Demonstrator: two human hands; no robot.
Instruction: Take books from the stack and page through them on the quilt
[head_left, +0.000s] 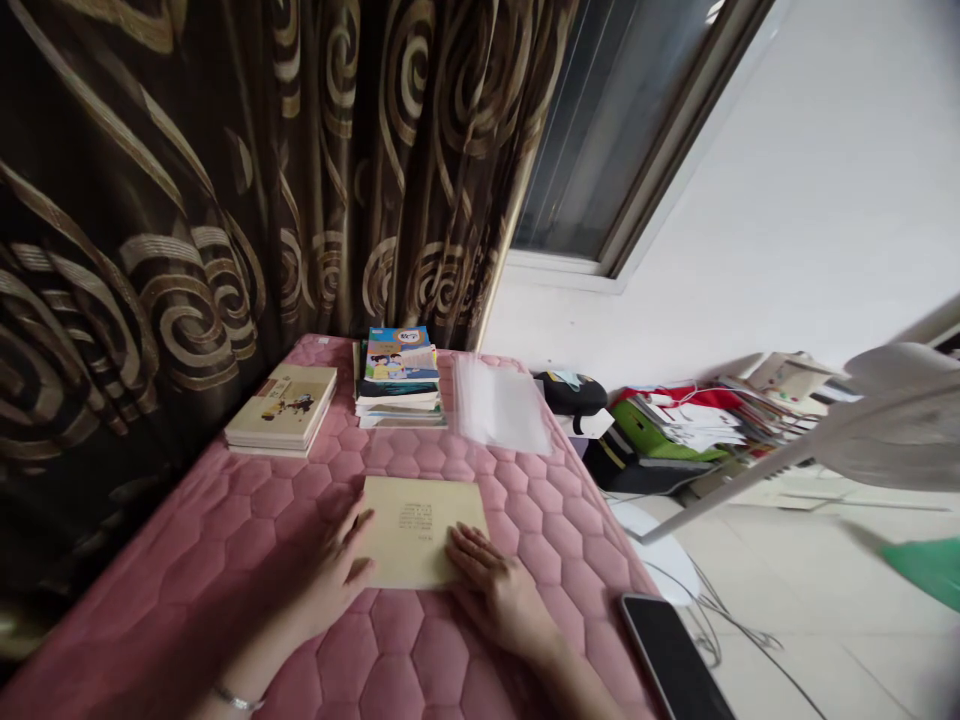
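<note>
A cream booklet [411, 510] with small printed lines lies flat on the pink quilted surface [420, 655]. At its left edge is my left hand [334, 575], fingers apart and touching the edge, with a bracelet on the wrist. My right hand [499, 590] rests with spread fingers on the booklet's lower right corner. Beyond, at the left, sits a stack of cream books [283, 410] with a picture on the top cover. A pile of books [401, 365] with a blue cover on top stands at the back, and clear plastic sheets [501, 405] lie right of it.
A dark phone [671, 655] lies at the right edge of the quilted surface. Patterned curtains [345, 170] hang behind. Past the right edge are a white fan [885, 415], cables on the floor [802, 610], and heaped bags and papers [694, 420].
</note>
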